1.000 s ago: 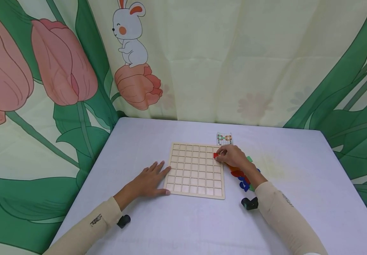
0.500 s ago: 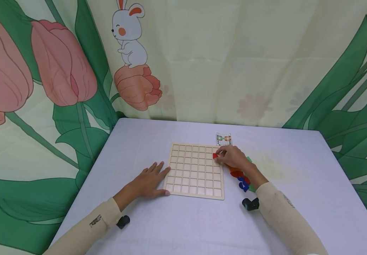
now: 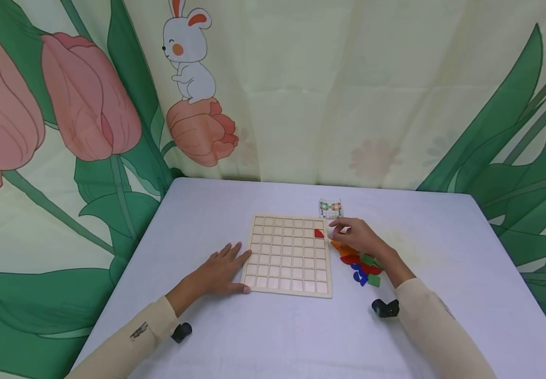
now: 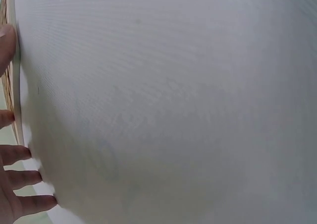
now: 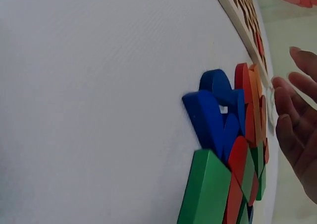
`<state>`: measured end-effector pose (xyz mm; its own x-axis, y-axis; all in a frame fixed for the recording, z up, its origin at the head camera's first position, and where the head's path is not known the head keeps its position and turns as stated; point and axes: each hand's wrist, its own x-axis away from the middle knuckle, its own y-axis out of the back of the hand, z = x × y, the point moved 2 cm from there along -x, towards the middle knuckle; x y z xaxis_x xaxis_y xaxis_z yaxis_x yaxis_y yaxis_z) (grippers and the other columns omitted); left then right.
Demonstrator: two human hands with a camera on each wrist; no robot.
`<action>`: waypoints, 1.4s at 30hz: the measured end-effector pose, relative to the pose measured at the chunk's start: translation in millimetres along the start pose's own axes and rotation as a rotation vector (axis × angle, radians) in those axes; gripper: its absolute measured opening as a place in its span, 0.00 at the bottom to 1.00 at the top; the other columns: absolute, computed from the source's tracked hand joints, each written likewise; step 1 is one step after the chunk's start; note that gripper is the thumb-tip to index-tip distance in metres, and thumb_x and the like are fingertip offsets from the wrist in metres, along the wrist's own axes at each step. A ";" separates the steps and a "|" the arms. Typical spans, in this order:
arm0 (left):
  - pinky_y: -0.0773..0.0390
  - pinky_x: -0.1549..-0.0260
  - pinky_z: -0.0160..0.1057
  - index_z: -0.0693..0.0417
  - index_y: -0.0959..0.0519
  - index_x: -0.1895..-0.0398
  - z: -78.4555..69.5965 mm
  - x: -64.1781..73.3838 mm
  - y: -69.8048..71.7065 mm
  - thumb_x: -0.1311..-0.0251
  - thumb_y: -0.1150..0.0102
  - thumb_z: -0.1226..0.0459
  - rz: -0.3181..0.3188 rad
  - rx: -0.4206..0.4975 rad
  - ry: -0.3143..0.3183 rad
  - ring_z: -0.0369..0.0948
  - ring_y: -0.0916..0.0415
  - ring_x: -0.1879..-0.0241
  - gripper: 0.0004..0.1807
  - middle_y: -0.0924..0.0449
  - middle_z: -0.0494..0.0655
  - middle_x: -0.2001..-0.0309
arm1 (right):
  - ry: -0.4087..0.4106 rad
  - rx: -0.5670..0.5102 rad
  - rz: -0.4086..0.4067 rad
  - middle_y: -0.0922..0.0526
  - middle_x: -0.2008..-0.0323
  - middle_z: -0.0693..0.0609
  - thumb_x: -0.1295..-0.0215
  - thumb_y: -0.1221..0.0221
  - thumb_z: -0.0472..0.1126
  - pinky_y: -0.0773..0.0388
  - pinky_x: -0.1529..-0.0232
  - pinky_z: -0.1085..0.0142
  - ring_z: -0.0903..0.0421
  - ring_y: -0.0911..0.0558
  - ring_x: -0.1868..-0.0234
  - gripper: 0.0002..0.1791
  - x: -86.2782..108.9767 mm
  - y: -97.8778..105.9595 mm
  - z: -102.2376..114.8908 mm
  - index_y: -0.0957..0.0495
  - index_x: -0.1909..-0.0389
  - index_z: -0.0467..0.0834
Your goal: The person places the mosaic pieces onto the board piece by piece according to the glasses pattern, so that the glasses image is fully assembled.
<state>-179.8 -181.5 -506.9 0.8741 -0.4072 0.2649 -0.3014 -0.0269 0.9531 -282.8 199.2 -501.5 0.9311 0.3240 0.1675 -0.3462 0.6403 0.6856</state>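
Grid board [image 3: 286, 259]: pale wood, matt. Loose blocks [image 5: 238, 152]: smooth, solid-coloured, faint sheen (wood or plastic, can't tell). Worktop [image 3: 273, 337]: matt white cloth. Backdrop [image 3: 291, 121]: creased cloth.

One bench [image 3: 254, 337] carries one wooden grid board [image 3: 282, 261], one red piece [image 3: 318, 233] in that board and one pattern card [image 3: 331, 209]. Hands [image 3: 220, 271] [image 3: 352, 235]: two. Black wrist units [image 3: 181, 332] [image 3: 385, 308]: two. Loose coloured blocks [image 3: 350, 259]: overlapped, exact count indeterminate.

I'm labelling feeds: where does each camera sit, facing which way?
Head: on the head, facing forward and down at the grid board; left hand, right hand, sleeves show.
Left wrist: worn there, facing the white table; left hand at image left.
Right wrist: worn there, facing the coloured blocks; right hand at image right.
Head and right wrist share: coloured blocks, grid board.
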 end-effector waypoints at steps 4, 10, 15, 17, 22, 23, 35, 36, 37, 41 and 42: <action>0.38 0.33 0.66 0.43 0.44 0.20 -0.1 0.4 -1.4 0.46 0.40 0.31 0.002 0.001 0.006 0.60 0.52 0.22 0.54 0.50 0.56 0.20 | -0.027 -0.003 -0.024 0.17 0.56 0.45 0.34 0.35 0.50 0.19 0.68 0.67 0.53 0.20 0.66 0.23 6.6 4.3 -9.1 0.20 0.42 0.43; 0.39 0.33 0.66 0.42 0.45 0.20 0.6 -0.1 -3.0 0.46 0.41 0.29 -0.002 -0.009 0.003 0.60 0.52 0.22 0.54 0.50 0.56 0.20 | -0.022 0.058 -0.049 0.16 0.54 0.44 0.34 0.34 0.47 0.19 0.65 0.68 0.51 0.20 0.57 0.19 12.5 6.0 -16.8 0.17 0.45 0.43; 0.39 0.32 0.66 0.43 0.45 0.20 1.4 0.0 -3.5 0.45 0.42 0.29 -0.011 -0.008 0.003 0.60 0.53 0.22 0.54 0.51 0.56 0.20 | 0.020 0.128 -0.054 0.17 0.51 0.45 0.37 0.31 0.45 0.19 0.54 0.61 0.48 0.22 0.50 0.18 14.3 2.9 -12.3 0.15 0.47 0.44; 0.39 0.32 0.66 0.43 0.46 0.20 1.9 -0.4 -4.1 0.45 0.43 0.29 -0.015 -0.012 -0.002 0.60 0.53 0.22 0.54 0.51 0.56 0.20 | 0.028 0.162 -0.063 0.18 0.51 0.45 0.38 0.30 0.44 0.20 0.52 0.58 0.48 0.22 0.50 0.18 14.0 1.4 -10.3 0.15 0.48 0.44; 0.38 0.33 0.66 0.43 0.46 0.20 2.7 -1.2 -5.3 0.45 0.44 0.28 -0.023 -0.022 -0.012 0.60 0.52 0.22 0.54 0.51 0.56 0.20 | 0.020 0.202 -0.071 0.19 0.51 0.45 0.37 0.31 0.42 0.20 0.52 0.57 0.48 0.22 0.50 0.16 13.1 -0.6 -7.7 0.14 0.49 0.43; 0.38 0.33 0.66 0.43 0.46 0.20 2.9 -1.0 -5.4 0.45 0.44 0.28 -0.023 -0.022 -0.013 0.60 0.52 0.22 0.54 0.51 0.56 0.20 | 0.015 0.203 -0.064 0.20 0.51 0.45 0.37 0.31 0.42 0.21 0.52 0.58 0.48 0.22 0.50 0.16 13.1 -0.9 -7.4 0.14 0.48 0.43; 0.38 0.33 0.66 0.43 0.46 0.20 4.5 0.1 -5.3 0.44 0.45 0.28 -0.017 -0.017 -0.028 0.60 0.53 0.22 0.54 0.51 0.56 0.20 | -0.012 0.224 -0.025 0.22 0.52 0.45 0.37 0.31 0.45 0.24 0.56 0.63 0.51 0.25 0.52 0.17 14.2 -5.1 -3.7 0.14 0.51 0.42; 0.39 0.33 0.66 0.43 0.46 0.20 4.6 0.0 -5.4 0.44 0.45 0.28 -0.016 -0.016 -0.027 0.60 0.53 0.22 0.54 0.52 0.56 0.20 | -0.015 0.219 -0.027 0.22 0.52 0.45 0.37 0.31 0.46 0.23 0.56 0.62 0.51 0.25 0.53 0.17 14.3 -5.5 -3.0 0.15 0.51 0.42; 0.39 0.33 0.66 0.43 0.46 0.20 4.8 -0.1 -5.6 0.45 0.45 0.28 -0.015 -0.017 -0.026 0.60 0.53 0.22 0.55 0.51 0.56 0.20 | -0.015 0.219 -0.026 0.22 0.53 0.45 0.37 0.31 0.46 0.23 0.56 0.61 0.51 0.25 0.54 0.17 14.5 -5.9 -2.6 0.16 0.51 0.42; 0.39 0.33 0.66 0.43 0.47 0.20 6.0 -0.1 -7.0 0.45 0.45 0.27 -0.015 -0.015 -0.024 0.60 0.53 0.22 0.55 0.52 0.56 0.20 | -0.011 0.212 -0.020 0.19 0.55 0.47 0.36 0.32 0.47 0.21 0.57 0.62 0.52 0.24 0.57 0.17 16.4 -7.7 -1.2 0.19 0.51 0.42; 0.39 0.33 0.66 0.43 0.47 0.20 6.3 -0.1 -7.1 0.45 0.45 0.27 -0.015 -0.015 -0.024 0.60 0.53 0.22 0.55 0.52 0.56 0.20 | -0.009 0.208 -0.020 0.18 0.56 0.47 0.36 0.32 0.47 0.20 0.58 0.62 0.53 0.23 0.58 0.17 16.9 -8.1 -1.2 0.19 0.51 0.43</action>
<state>-180.2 -187.0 -514.6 0.8688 -0.4288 0.2475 -0.2828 -0.0194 0.9590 -264.4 200.3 -505.0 0.9390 0.3053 0.1581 -0.2970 0.4887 0.8203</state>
